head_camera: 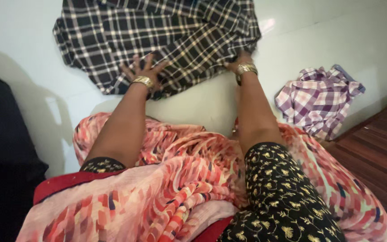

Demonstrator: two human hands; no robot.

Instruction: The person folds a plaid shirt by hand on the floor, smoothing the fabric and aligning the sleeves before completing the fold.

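Pink-orange patterned clothing [166, 192] covers the lap below both arms. Ahead, the left hand [142, 69] lies flat with spread fingers on a dark checked cloth [157, 36], while the right hand [240, 62] seems to pinch its edge. Right of the right hand lies a purple checked shirt [316, 98].

Black plaid cloth [157, 36]: dark ground with white and tan check lines, spread rumpled on a pale floor [337, 36]. Near edge uneven, folds bunched along it. Left hand [142, 69] flat on that edge, fingers splayed; right hand [242, 62] at its right corner.
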